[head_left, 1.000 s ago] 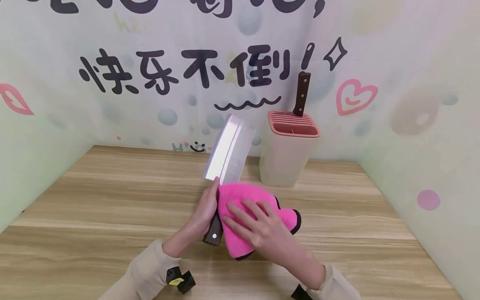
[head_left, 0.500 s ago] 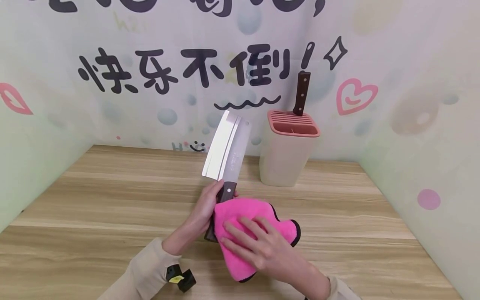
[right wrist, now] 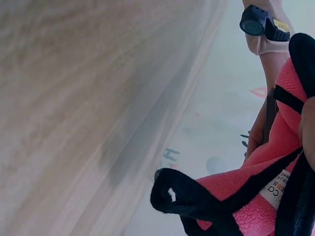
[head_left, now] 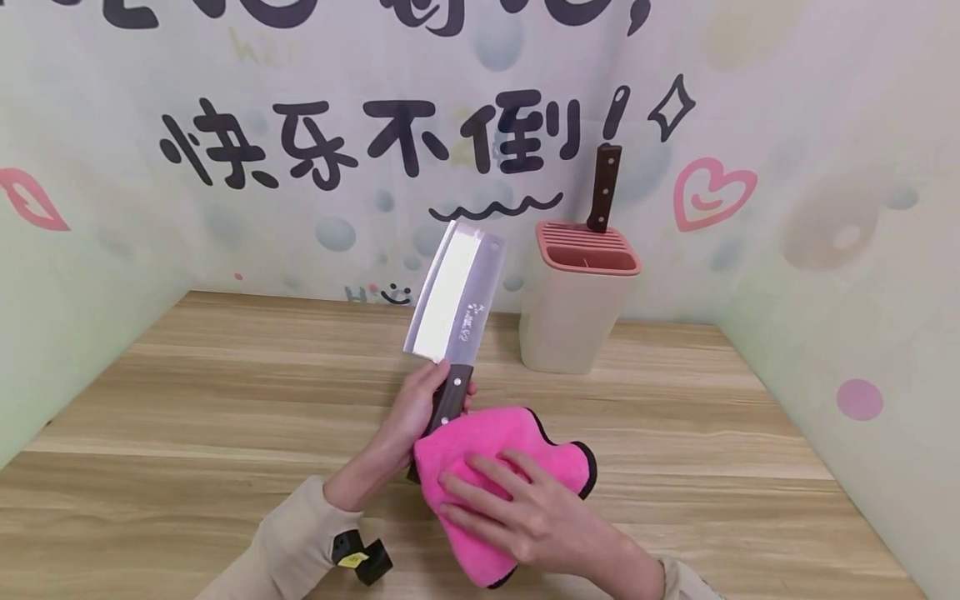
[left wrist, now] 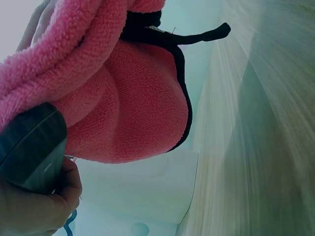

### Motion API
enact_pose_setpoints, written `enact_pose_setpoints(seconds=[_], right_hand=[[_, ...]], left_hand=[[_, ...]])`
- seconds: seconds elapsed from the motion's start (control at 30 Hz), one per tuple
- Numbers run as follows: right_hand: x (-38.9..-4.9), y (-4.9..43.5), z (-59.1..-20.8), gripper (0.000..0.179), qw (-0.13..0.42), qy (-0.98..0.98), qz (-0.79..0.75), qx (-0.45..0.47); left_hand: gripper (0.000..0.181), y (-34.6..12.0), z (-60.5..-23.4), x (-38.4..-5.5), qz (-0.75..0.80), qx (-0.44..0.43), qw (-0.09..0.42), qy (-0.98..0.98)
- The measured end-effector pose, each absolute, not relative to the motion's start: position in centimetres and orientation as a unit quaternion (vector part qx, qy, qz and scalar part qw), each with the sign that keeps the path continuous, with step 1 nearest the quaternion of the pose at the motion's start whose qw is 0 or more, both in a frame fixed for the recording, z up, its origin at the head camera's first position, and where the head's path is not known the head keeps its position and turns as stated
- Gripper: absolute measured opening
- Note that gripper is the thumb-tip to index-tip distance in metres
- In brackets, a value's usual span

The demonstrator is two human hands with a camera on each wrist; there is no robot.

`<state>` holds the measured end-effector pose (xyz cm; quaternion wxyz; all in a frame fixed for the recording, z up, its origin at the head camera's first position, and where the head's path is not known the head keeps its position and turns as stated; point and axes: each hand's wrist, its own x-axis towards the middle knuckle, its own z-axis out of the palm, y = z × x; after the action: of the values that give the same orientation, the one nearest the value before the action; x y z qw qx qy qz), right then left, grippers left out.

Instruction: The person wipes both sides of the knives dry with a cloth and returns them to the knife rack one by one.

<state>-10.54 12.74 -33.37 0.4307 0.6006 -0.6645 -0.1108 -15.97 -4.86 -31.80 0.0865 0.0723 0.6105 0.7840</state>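
Observation:
My left hand (head_left: 407, 418) grips a cleaver (head_left: 453, 302) by its dark riveted handle, the wide shiny blade tilted up toward the back wall. My right hand (head_left: 534, 515) holds a pink fleecy cloth (head_left: 487, 429) with black edging against the lower handle, fingers spread over its top. In the left wrist view, the butt of the cleaver handle (left wrist: 37, 147) juts out from under the cloth (left wrist: 138, 98), beside my left hand (left wrist: 34, 211). In the right wrist view, part of my right hand (right wrist: 308, 130) shows at the underside of the cloth (right wrist: 270, 147), where a white tag hangs.
A cream knife block (head_left: 566, 317) with a pink slotted top stands at the back right of the wooden table (head_left: 187, 417). One dark-handled knife (head_left: 603, 187) stands upright in it. A printed backdrop (head_left: 337, 192) closes off the back.
My right hand has drawn the cloth down the handle toward me, away from the blade's base. The upper handle now shows. My left hand keeps its grip on the cleaver.

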Motion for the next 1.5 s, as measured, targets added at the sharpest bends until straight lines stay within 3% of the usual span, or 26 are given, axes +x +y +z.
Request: enact_pose_setpoints(seconds=[0.63, 0.97, 1.13, 1.3, 1.5], right_hand=[[-12.1, 13.6, -32.2, 0.035, 0.462, -0.677, -0.108, 0.563], [-12.6, 13.6, -30.8, 0.046, 0.424, -0.731, -0.126, 0.519], [-12.9, 13.6, -30.3, 0.049, 0.416, -0.747, -0.121, 0.505], [-13.1, 13.5, -29.7, 0.034, 0.379, -0.779, -0.108, 0.488], [-13.5, 13.1, -28.5, 0.047, 0.336, -0.82, -0.112, 0.45]], left_hand=[[0.032, -4.6, -31.6, -15.8, 0.771, 0.044, 0.069, 0.632], [0.041, -4.3, -31.8, -15.6, 0.751, 0.08, 0.074, 0.651], [0.051, -4.7, -31.9, -15.5, 0.743, 0.123, 0.116, 0.648], [0.055, -5.0, -32.1, -15.4, 0.735, 0.153, 0.145, 0.644], [0.052, -5.0, -32.5, -15.4, 0.726, 0.165, 0.16, 0.648]])
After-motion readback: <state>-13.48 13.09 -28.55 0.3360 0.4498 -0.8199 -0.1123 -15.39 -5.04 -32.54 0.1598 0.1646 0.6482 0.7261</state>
